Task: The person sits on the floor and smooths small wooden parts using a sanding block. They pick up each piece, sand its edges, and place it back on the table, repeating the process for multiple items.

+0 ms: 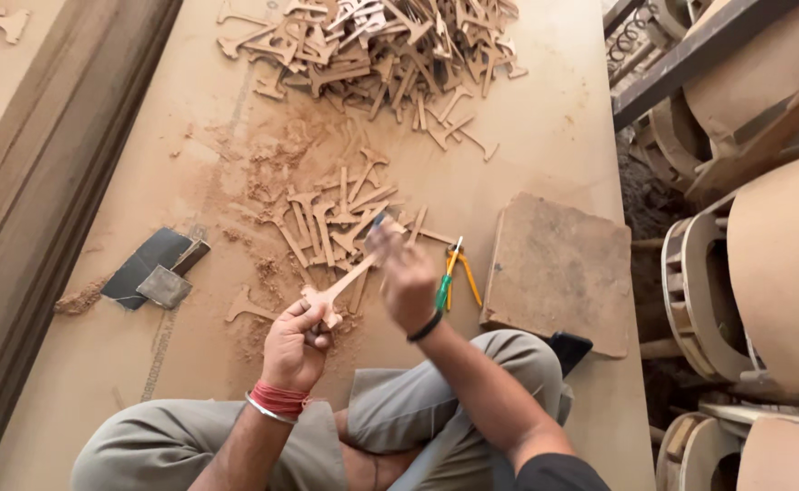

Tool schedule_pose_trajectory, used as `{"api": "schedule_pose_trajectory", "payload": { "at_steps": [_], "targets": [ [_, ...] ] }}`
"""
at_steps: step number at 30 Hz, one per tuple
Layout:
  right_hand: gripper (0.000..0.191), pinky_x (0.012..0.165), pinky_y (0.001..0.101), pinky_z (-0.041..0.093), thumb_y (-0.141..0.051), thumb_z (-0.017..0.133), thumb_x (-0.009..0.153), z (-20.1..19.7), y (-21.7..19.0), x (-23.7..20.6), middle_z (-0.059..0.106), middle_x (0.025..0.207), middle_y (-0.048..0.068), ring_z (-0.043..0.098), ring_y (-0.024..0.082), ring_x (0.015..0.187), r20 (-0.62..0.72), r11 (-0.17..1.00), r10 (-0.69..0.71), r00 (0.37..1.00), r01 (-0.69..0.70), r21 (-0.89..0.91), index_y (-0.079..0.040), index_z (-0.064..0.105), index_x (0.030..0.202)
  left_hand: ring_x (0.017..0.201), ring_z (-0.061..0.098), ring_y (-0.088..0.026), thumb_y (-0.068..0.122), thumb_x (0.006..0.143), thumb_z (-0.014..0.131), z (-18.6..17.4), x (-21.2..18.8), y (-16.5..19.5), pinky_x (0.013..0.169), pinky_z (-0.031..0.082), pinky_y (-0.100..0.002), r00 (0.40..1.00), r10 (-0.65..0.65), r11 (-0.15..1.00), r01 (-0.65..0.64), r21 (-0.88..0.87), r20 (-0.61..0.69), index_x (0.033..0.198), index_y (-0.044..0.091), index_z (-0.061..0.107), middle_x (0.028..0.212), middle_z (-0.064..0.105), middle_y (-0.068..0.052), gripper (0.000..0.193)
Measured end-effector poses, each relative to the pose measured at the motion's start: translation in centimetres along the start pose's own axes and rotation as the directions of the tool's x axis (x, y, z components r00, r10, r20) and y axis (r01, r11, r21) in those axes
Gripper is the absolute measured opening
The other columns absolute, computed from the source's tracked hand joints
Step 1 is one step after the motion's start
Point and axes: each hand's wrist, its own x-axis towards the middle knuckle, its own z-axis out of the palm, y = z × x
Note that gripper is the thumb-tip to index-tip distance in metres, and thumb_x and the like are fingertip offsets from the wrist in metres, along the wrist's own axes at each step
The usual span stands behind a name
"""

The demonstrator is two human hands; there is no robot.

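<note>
— Dusty board (545, 118) underfoot; what does the seated person hold?
— A flat, pale wooden cutout (343, 284), slim with a flared end, gripped in the left hand (296, 345). The blurred right hand (406, 277) is closed, perhaps on sandpaper, at its upper end.

A single view, worn on the person's head, looks steeply down and forward from close above the hands, left hand (295, 345) and right hand (406, 277). It takes in the crossed legs below them and the board floor (545, 118) stretching beyond them.
</note>
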Motion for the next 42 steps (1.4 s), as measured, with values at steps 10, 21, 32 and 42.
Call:
{"api": "schedule_pose_trajectory", "payload": {
  "at_steps": [10,21,32,42],
  "targets": [
    [0.038,0.091,0.0348,0.059,0.008,0.06,0.096,-0.8,-0.2,1.7,0.067,0.14,0.009,0.069,0.022,0.107,-0.152,0.998,-0.02,0.988,0.027,0.048,-0.006,0.073,0.129,0.068,0.056,-0.012,0.01,0.1,0.058,-0.6,-0.2,0.1,0.051,0.04,-0.021,0.988,-0.085,0.994,0.093,-0.063,0.129,0.096,0.002,0.06,0.079,0.061,-0.004,0.009],
    [0.032,0.092,0.0393,0.056,0.005,0.068,0.092,0.6,0.2,0.1,0.07,0.134,0.012,0.067,0.026,0.107,-0.173,0.995,-0.089,0.981,0.097,0.038,-0.002,0.075,0.122,0.068,0.058,-0.012,0.01,0.099,0.059,-0.4,-0.6,0.4,0.052,0.042,-0.02,0.98,-0.127,0.986,0.142,-0.092,0.152,0.098,0.003,0.06,0.079,0.061,-0.004,0.007],
    [0.048,0.094,0.0385,0.056,0.013,0.059,0.079,0.0,-0.2,0.0,0.066,0.141,0.009,0.068,0.024,0.106,-0.141,0.994,0.042,0.989,-0.027,0.108,-0.005,0.076,0.121,0.057,0.059,-0.011,0.003,0.094,0.068,2.6,-2.7,1.5,0.051,0.046,-0.025,0.966,0.246,0.924,-0.257,0.284,0.075,0.087,0.002,0.066,0.073,0.068,-0.005,0.007],
    [0.043,0.085,0.0387,0.058,0.005,0.061,0.086,-3.5,-1.7,3.7,0.07,0.135,0.011,0.067,0.026,0.096,-0.038,0.993,0.115,0.993,-0.113,0.041,-0.006,0.076,0.124,0.058,0.055,-0.006,0.001,0.095,0.068,4.3,-3.8,0.5,0.051,0.044,-0.022,0.873,0.468,0.651,-0.445,0.615,0.137,0.087,-0.001,0.068,0.073,0.069,-0.004,0.008]
  ]
}}
